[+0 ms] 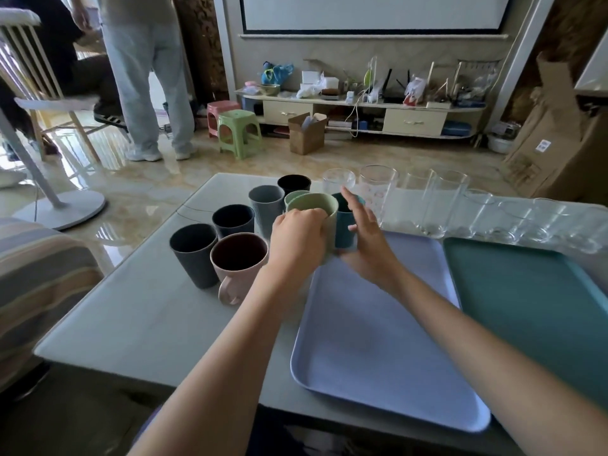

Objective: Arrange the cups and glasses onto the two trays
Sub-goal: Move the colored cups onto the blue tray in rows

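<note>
My left hand (pixel 297 240) grips a pale green cup (pixel 316 205) by its side, at the far left corner of the lilac tray (pixel 371 340). My right hand (pixel 365 238) is spread open beside it, fingers against a teal cup (pixel 343 225). Left of the tray stand a pink mug (pixel 237 261), two dark grey cups (pixel 192 251) (pixel 233 220), a ribbed grey cup (pixel 266 200), a black cup (pixel 293 184) and a second green cup (pixel 292 196). Several clear glasses (pixel 378 189) line the table's far edge. A teal tray (pixel 533 307) lies to the right.
The pale table (pixel 148 324) ends close behind the glasses. A striped sofa arm (pixel 39 274) sits at the left. Beyond are a fan base (pixel 62 205), green and pink stools (pixel 238 133), a cardboard box (pixel 306 134), a person standing (pixel 148 77) and a cluttered TV cabinet (pixel 362 110).
</note>
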Available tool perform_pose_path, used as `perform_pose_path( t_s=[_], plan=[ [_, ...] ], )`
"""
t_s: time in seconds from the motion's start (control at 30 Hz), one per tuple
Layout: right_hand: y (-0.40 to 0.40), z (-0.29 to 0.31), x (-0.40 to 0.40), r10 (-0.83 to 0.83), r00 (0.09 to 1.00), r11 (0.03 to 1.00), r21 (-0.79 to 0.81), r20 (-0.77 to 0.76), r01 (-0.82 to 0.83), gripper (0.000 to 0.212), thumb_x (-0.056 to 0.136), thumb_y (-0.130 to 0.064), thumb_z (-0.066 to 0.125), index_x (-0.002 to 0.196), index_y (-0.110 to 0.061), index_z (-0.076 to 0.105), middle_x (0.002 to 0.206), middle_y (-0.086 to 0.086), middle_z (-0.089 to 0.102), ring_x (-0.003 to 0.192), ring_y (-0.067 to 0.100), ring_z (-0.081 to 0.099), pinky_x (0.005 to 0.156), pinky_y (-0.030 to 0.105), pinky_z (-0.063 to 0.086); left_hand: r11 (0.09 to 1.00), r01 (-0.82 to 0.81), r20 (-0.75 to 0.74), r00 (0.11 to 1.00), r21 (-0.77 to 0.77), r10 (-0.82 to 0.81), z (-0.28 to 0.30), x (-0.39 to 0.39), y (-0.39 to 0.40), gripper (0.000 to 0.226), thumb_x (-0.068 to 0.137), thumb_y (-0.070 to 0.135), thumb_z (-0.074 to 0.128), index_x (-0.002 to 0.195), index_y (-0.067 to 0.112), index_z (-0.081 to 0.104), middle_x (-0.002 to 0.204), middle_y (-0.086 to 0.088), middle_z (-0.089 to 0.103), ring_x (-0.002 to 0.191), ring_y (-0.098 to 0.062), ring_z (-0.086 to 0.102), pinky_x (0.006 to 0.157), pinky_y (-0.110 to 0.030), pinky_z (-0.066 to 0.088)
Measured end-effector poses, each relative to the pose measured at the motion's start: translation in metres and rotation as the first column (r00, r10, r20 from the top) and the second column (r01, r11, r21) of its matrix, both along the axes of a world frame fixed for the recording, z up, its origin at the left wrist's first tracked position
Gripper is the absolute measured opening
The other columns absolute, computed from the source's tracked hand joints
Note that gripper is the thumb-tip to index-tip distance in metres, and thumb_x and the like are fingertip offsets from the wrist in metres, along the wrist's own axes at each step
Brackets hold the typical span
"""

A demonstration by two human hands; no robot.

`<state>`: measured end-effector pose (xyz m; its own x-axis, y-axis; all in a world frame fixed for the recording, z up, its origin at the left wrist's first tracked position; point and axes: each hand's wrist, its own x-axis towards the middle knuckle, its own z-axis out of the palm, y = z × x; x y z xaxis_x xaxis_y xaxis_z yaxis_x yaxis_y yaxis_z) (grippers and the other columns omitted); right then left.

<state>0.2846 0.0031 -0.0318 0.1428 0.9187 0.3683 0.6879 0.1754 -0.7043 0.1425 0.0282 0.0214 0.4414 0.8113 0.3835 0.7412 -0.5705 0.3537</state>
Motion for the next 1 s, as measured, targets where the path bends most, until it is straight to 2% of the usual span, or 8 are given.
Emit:
perform_pose_path(
  t_s=[0.1,0.17,0.23,0.37,0.5,0.63,0.8,1.0],
  plan=[
    [-0.027,-0.005,-0.015,0.137,0.961,0.989,-0.029,-0.239,-0.148,0.113,0.071,0.013,0.074,0.149,-0.015,-0.003,0.123,-0.02,0.038,0.107,0.004,0.05,0.078,0.007,0.049,0.993,0.073,-0.004,0.997,-0.09,-0.074,-0.006,0.009,-0.02,0.014,0.085,0.016,0.05,0.083,0.008,0.061,0.09,-0.014,0.067,0.087,-0.034,0.058,0.065,-0.032,0.036],
    [-0.034,-0.008,-0.02,0.065,0.93,0.994,-0.058,-0.363,-0.093,0.098,0.083,0.011,0.062,0.149,-0.021,-0.002,0.117,-0.016,0.044,0.098,0.003,0.052,0.071,0.012,0.05,0.985,0.125,-0.032,0.991,-0.12,-0.129,-0.014,0.016,-0.035,0.006,0.081,0.013,0.054,0.08,0.009,0.059,0.09,-0.015,0.066,0.089,-0.035,0.058,0.067,-0.032,0.037],
    [-0.036,-0.015,-0.014,-0.039,0.849,0.998,-0.069,-0.528,0.003,0.078,0.089,0.002,0.056,0.148,-0.024,0.012,0.122,0.0,0.052,0.101,0.013,0.051,0.083,0.025,0.046,0.975,0.185,-0.072,0.978,-0.123,-0.194,-0.023,0.017,-0.044,0.013,0.079,0.012,0.058,0.092,0.008,0.059,0.102,-0.015,0.065,0.1,-0.035,0.055,0.075,-0.033,0.04],
    [-0.036,-0.029,0.003,-0.185,0.926,0.982,-0.082,-0.33,0.168,0.092,0.064,-0.004,0.083,0.136,-0.019,0.028,0.108,-0.013,0.054,0.1,0.013,0.053,0.072,0.003,0.043,0.989,0.149,-0.039,0.988,-0.012,-0.149,-0.022,-0.005,-0.035,0.041,0.084,0.017,0.056,0.124,0.015,0.048,0.13,-0.006,0.051,0.121,-0.029,0.041,0.098,-0.039,0.037],
    [-0.017,-0.028,0.01,-0.267,0.922,0.962,-0.136,-0.28,0.238,0.087,0.061,-0.011,0.087,0.126,-0.009,0.029,0.111,-0.009,0.049,0.106,0.015,0.05,0.088,0.027,0.043,0.995,-0.065,-0.053,0.996,0.072,0.069,-0.018,-0.043,-0.014,0.032,0.085,0.013,0.048,0.117,0.017,0.053,0.123,-0.006,0.056,0.115,-0.03,0.045,0.093,-0.039,0.036],
    [0.006,-0.034,0.003,-0.276,0.931,0.959,-0.138,-0.241,0.248,0.084,0.063,-0.01,0.086,0.124,-0.004,0.029,0.113,-0.001,0.05,0.101,0.014,0.048,0.077,0.016,0.035,0.965,-0.252,-0.08,0.963,0.074,0.257,-0.014,-0.078,0.001,0.046,0.081,0.002,0.045,0.125,0.013,0.043,0.126,-0.012,0.051,0.116,-0.035,0.044,0.092,-0.043,0.036],
    [0.022,-0.051,-0.002,-0.335,0.9,0.941,-0.145,-0.278,0.305,0.085,0.065,-0.009,0.085,0.129,-0.006,0.028,0.125,0.01,0.056,0.112,0.027,0.055,0.083,0.026,0.04,0.9,-0.426,-0.169,0.898,-0.093,0.407,-0.017,-0.127,0.029,0.049,0.081,-0.003,0.046,0.128,0.01,0.039,0.137,-0.013,0.039,0.127,-0.036,0.031,0.098,-0.048,0.037],
    [0.019,-0.046,-0.003,-0.349,0.887,0.933,-0.199,-0.302,0.299,0.087,0.069,-0.009,0.082,0.135,-0.009,0.025,0.132,0.01,0.053,0.117,0.028,0.052,0.084,0.025,0.039,0.86,-0.454,-0.277,0.879,-0.233,0.389,-0.035,-0.156,0.047,0.052,0.084,0.001,0.044,0.133,0.019,0.041,0.143,-0.012,0.032,0.129,-0.037,0.025,0.105,-0.047,0.035]
  ],
)
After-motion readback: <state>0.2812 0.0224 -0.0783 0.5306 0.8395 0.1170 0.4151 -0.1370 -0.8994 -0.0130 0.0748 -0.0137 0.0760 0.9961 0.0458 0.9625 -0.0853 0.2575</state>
